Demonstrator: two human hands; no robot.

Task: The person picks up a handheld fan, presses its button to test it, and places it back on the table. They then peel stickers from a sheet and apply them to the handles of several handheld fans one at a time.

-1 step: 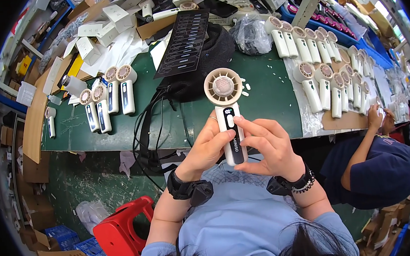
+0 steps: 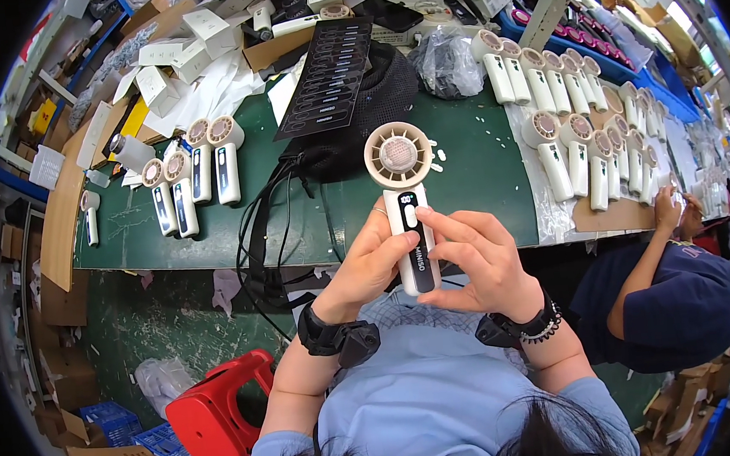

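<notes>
A white handheld fan (image 2: pixel 398 158) with a round beige grille stands upright between my hands, over the front edge of the green table. Its handle carries a dark strip with a lit display and a white button. My left hand (image 2: pixel 378 251) is closed round the handle from the left, thumb across the front. My right hand (image 2: pixel 477 258) grips it from the right, index fingertip at the button and thumb at the handle's bottom end. Small white pieces (image 2: pixel 436 155) lie on the table just beyond the fan head.
Several similar fans (image 2: pixel 180 195) stand at the left, and rows of more fans (image 2: pixel 578 160) at the right. A black sheet of labels (image 2: pixel 328 81) lies on a black mesh bag (image 2: pixel 392 80). A red stool (image 2: pixel 216 411) is below left. A co-worker (image 2: pixel 671 298) sits at the right.
</notes>
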